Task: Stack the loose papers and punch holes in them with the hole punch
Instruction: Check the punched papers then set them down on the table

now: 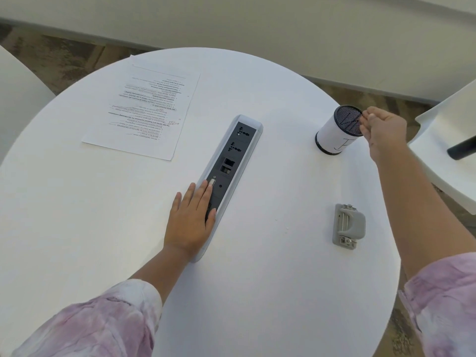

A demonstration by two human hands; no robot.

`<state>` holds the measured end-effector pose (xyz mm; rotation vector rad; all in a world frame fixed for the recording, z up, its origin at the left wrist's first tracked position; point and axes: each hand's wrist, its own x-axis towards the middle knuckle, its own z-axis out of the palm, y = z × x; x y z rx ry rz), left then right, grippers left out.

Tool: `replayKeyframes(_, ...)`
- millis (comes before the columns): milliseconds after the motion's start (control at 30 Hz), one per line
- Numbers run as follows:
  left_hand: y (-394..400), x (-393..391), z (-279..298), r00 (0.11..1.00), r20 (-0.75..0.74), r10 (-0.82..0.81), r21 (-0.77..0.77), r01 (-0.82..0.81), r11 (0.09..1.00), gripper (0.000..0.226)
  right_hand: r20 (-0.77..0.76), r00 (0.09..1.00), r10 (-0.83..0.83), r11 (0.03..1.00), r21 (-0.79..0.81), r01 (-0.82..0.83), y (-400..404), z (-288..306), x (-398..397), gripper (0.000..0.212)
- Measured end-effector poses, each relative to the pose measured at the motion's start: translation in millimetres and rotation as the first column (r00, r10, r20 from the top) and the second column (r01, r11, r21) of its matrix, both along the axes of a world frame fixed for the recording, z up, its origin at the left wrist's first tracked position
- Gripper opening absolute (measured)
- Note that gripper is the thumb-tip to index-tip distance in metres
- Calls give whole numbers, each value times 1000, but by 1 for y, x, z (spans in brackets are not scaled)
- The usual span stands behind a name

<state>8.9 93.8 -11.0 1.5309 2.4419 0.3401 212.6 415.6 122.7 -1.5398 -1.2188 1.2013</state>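
We see a round white table (257, 292); printed papers (144, 109) lie far left, untouched. Our left hand (192, 222) rests flat; our right hand (381, 130) pinches the mesh cup (337, 130) rim. The hole punch (349, 226) waits nearby. Gathering papers seems next.

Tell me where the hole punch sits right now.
In the head view, the hole punch lies on the table's right side, nearer than the mesh cup, untouched beside the right forearm.
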Motion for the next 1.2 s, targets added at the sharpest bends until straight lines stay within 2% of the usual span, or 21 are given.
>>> replayKeyframes(133, 0, 0, 0, 1000, 6, -4, 5, 4, 1000, 61, 43, 996, 80, 994, 66, -83, -21, -3, -1, 27)
replayKeyframes(300, 0, 0, 0, 1000, 1, -3, -1, 3, 1000, 62, 245, 947, 206, 966, 103, -236, -64, -28, -3, 29)
replayKeyframes(533, 0, 0, 1, 1000, -11, -3, -4, 3, 1000, 61, 454, 815, 359, 924, -51, -379, -138, -74, 9, 22)
replayKeyframes(700, 0, 0, -1, 1000, 5, 1, 7, -1, 1000, 53, 485, 719, 498, 864, -210, -457, -176, -99, 27, 13)
replayKeyframes(833, 0, 0, -2, 1000, 2, -1, 8, 1, 1000, 53, 497, 698, 516, 854, -232, -466, -187, -105, 38, 9)
replayKeyframes(933, 0, 0, -2, 1000, 9, -1, 12, 1, 1000, 53, 540, 643, 543, 830, -233, -506, -190, -107, 43, 8)
replayKeyframes(1200, 0, 1, -2, 1000, 12, -1, 17, 0, 1000, 53, 676, 516, 526, 759, -99, -644, -197, -109, 42, 10)
